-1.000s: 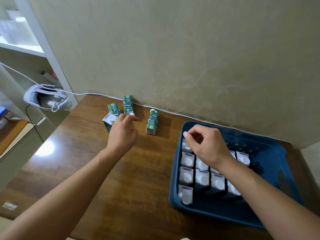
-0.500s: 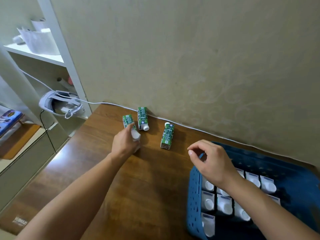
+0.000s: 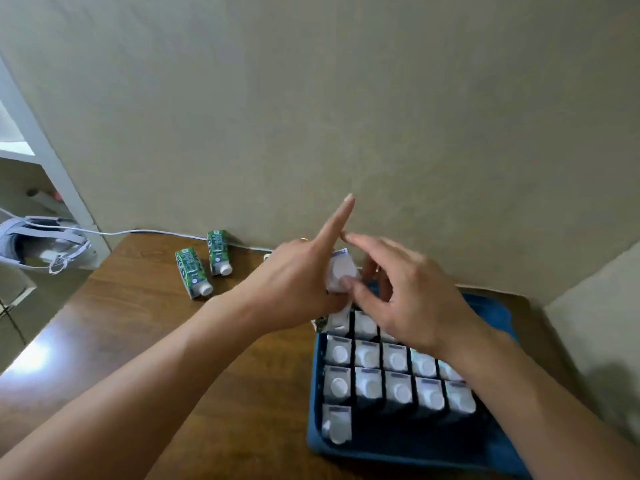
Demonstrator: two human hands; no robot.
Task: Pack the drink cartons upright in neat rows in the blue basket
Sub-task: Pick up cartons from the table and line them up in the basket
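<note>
Most of the task was done: the blue basket [image 3: 498,313] already held neat rows of upright cartons [image 3: 398,375], and two loose cartons [image 3: 189,271] lay on the bench [image 3: 138,341] near the wall. The left hand [image 3: 298,282] held one carton [image 3: 338,273] over the basket's far corner, index finger stretched out. The right hand [image 3: 408,299], fingers relaxed, touched its cap. Half a second before, the left hand was only picking this carton from the bench.
</note>
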